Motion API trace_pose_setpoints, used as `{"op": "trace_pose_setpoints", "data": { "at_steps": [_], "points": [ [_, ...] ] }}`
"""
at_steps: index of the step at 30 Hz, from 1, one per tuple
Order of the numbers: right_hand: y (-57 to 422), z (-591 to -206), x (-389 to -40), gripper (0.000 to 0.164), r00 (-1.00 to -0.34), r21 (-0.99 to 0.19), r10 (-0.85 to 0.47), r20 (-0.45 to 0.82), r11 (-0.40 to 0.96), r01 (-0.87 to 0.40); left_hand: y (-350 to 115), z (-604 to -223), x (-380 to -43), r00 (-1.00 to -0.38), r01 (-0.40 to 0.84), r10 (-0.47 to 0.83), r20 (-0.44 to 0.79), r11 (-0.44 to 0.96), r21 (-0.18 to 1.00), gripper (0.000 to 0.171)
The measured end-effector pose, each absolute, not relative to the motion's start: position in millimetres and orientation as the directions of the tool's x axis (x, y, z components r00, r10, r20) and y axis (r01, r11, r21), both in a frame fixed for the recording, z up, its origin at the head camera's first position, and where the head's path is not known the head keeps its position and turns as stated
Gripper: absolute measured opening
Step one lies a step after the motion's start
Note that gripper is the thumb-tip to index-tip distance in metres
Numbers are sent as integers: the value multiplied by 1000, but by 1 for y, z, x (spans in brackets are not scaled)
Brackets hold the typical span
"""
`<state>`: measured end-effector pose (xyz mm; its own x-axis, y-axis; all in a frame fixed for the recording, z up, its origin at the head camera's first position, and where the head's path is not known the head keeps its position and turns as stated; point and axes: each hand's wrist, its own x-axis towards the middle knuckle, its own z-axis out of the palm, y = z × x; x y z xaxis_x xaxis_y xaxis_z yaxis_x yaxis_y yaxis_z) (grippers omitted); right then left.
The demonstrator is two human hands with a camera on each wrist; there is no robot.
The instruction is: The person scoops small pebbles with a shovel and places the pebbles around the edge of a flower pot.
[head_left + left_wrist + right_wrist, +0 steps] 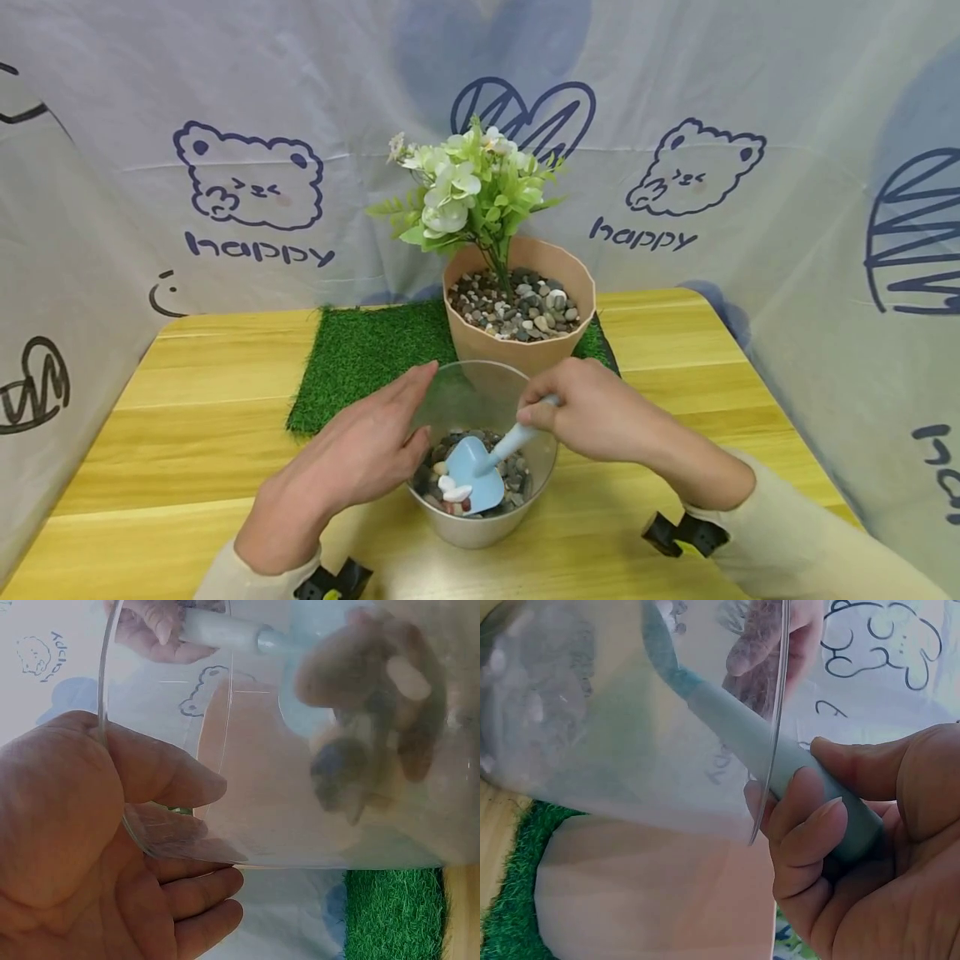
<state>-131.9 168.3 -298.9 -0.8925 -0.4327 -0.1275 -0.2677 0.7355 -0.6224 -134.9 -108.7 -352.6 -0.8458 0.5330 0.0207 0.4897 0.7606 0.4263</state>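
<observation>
A clear bowl-shaped container [483, 527] with a whitish base stands on the table, with pebbles [517, 472] inside. The left hand [352, 442] holds its left side, thumb [169, 769] and fingers spread around the wall near the rim. In the right hand [577, 408], a light blue toy shovel [477, 479] is gripped by its handle [739, 727], which slants over the rim. Its blade is down inside the container, among the pebbles, with white and reddish-brown stones [455, 493] at its front edge. Part of the blade's underside is hidden.
Behind the container, a peach flowerpot [517, 350] holds pebbles and a plant [472, 192] with white flowers. It stands on a green turf mat [375, 354] on the wooden table [225, 400]. A printed cloth [360, 100] hangs around the table.
</observation>
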Motion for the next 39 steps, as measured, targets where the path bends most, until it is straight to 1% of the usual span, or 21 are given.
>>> {"op": "trace_pose_setpoints", "data": {
  "at_steps": [5,9,23,39],
  "points": [
    [176,-301,-128,15,-902,-691,-404,-154,697,-194,-108,-352,-135,-846,489,533,16,763,423,75],
    [181,-300,-127,15,-905,-720,-395,-161,673,-166,-108,-352,-135,-846,487,533,13,763,425,76],
    [196,-302,-129,15,-916,-749,-354,-188,655,-100,-108,-352,-134,-848,483,530,11,765,427,76],
    [207,-303,-128,16,-923,-786,-338,-183,615,-69,-108,-352,-134,-847,489,532,20,764,421,74]
  ]
}}
